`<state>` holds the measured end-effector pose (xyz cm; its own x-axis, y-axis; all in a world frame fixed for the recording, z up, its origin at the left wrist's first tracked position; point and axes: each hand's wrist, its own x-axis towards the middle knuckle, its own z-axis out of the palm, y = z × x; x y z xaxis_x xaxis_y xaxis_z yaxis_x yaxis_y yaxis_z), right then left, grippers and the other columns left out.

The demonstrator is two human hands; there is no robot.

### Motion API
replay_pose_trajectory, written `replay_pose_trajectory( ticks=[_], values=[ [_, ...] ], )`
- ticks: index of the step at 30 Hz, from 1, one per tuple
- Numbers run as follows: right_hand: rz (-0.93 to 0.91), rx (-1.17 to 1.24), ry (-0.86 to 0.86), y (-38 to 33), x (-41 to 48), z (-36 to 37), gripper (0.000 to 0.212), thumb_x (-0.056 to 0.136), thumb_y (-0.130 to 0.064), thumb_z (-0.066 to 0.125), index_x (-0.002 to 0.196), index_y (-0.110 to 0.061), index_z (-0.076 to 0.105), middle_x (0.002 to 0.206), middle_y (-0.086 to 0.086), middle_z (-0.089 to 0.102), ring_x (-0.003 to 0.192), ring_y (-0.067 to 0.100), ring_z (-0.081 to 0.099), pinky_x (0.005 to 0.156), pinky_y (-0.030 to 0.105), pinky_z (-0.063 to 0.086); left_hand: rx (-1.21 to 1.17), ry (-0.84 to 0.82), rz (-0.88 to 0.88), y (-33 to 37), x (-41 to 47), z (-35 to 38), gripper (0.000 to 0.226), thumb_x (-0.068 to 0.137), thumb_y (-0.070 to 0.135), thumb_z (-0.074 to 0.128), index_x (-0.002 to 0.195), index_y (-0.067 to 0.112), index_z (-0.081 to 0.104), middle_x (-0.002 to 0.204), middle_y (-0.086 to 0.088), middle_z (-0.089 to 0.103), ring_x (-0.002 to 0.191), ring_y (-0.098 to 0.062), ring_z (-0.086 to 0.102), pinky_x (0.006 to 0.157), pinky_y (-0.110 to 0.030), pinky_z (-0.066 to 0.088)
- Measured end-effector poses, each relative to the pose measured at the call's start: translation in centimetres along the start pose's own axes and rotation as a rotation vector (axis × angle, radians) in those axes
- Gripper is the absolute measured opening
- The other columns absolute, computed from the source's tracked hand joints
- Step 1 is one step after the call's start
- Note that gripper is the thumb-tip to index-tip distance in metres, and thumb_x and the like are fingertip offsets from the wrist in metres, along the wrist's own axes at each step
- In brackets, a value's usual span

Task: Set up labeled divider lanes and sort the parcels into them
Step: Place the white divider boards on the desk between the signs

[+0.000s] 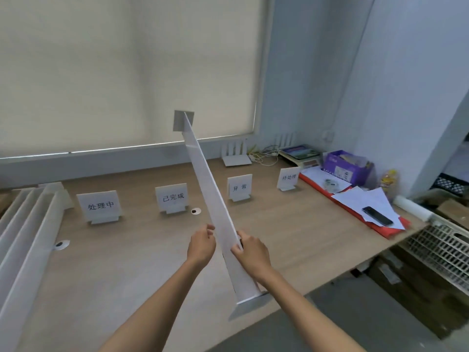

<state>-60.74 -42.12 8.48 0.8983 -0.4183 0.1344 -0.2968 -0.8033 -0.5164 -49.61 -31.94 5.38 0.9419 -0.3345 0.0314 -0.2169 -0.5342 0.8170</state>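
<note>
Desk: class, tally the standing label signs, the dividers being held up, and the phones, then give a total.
signs: 4
divider, held: 1
phone: 1
Total: 6

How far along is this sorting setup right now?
Done: four label signs stand along the table. In hand: the left hand and right hand hold one divider, tilted, not yet set down. Left: the stacked dividers at the left need placing, then parcel sorting.
</note>
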Motion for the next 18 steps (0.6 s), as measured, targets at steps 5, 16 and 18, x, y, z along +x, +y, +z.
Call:
replay_pose_trajectory(
  ticks=[5,16,18],
  values=[
    [0.071,-0.007,0.042,7.4,0.5,-3.9,0.03,0.083,-0.023,0.046,0.111,-0.019,0.056,0.092,0.009,0.066,0.08,0.03,0.059,0.065,0.033,0.046,0.025,-0.077,0.045,4.3,0.8,7.1,0.035,0.087,0.004,0.038,0.113,0.011,0.058,0.11,-0.01,0.064,0.097,-0.023,0.059,0.079,-0.029,0.046],
    [0.141,0.002,0.105,24.0,8.4,-10.8,0.03,0.087,-0.024,0.046,0.114,-0.02,0.057,0.1,0.005,0.067,0.077,0.022,0.057,0.061,0.028,0.042,0.018,-0.169,0.099,13.2,8.7,23.8,0.033,0.09,0.008,0.037,0.115,0.012,0.058,0.112,-0.009,0.064,0.102,-0.023,0.059,0.084,-0.032,0.047],
    [0.154,0.0,0.1,27.0,10.5,-12.2,0.028,0.087,-0.025,0.046,0.112,-0.02,0.057,0.101,0.004,0.067,0.079,0.022,0.06,0.064,0.031,0.049,0.0,-0.179,0.085,15.1,10.6,26.6,0.033,0.09,0.008,0.037,0.115,0.012,0.058,0.112,-0.008,0.064,0.1,-0.023,0.059,0.083,-0.031,0.047]
  ],
)
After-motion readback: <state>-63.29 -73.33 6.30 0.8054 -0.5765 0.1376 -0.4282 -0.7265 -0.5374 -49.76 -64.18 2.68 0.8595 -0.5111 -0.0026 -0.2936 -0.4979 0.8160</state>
